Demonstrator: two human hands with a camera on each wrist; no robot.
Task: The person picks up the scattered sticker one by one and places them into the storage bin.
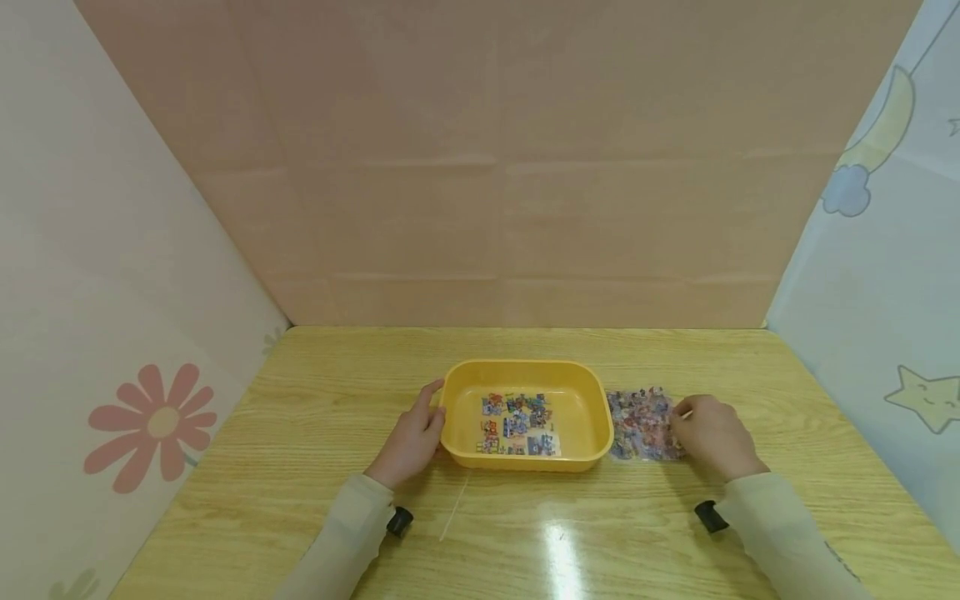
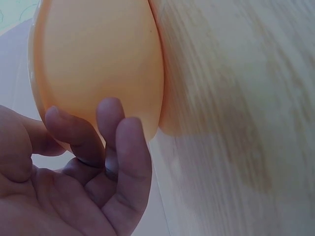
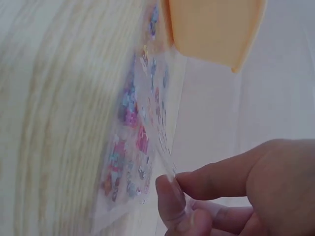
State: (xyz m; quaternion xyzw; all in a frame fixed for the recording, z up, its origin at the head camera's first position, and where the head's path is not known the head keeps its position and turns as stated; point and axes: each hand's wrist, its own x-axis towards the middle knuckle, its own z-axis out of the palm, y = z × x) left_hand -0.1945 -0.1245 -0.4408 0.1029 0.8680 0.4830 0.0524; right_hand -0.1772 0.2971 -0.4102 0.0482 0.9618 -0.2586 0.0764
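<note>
Head view: a pinkish-beige backdrop [image 1: 495, 167] stands behind a wood-grain table [image 1: 600, 533], with a white left wall [image 1: 112, 208] and a pale right wall [image 1: 862, 292] closing in on either side. Next in size come the person's two cream sleeves [image 1: 780, 533], reaching in from the near edge. Between the hands sits a yellow tray [image 1: 585, 425] with rounded corners, flat on the table. A red flower [image 1: 150, 427] is printed on the left wall.

The left hand [image 1: 408, 437] is at the tray's left end; its wrist view shows the fingers loosely bent and slightly parted, relaxed against the outside of the tray. The right hand [image 1: 712, 433] is closed at thumb and fingertips, pinching the edge of a clear picture sheet [image 1: 645, 425] covered in small colourful figures. That sheet is on the table just beside the tray's right end, and the right wrist view shows its pinched side raised over a printed layer lying beneath. Inside the tray lies another printed sheet [image 1: 517, 425]. Near each wrist is a small black device [image 1: 710, 517], and a thin pale strip [image 1: 454, 504] slants across the wood before the tray
</note>
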